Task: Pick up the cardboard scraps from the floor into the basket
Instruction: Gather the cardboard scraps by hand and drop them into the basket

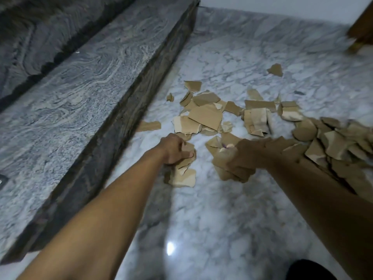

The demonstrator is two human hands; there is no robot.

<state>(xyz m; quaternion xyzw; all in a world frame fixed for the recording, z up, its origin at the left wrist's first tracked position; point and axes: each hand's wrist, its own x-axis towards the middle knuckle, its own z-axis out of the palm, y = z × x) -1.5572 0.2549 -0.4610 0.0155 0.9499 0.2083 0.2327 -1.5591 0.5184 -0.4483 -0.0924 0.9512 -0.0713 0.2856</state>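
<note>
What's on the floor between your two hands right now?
In the head view, mostly bare marble floor separates the left hand from the right hand. Both hands grip cardboard scraps, and a few loose scraps lie just beyond the gap.

Both bare forearms stretched forward and down, left hand (175,148) curled into a fist around cardboard scraps (182,174), right hand (243,156) clenched on a thicker wad, knuckles up, slightly blurred
</note>
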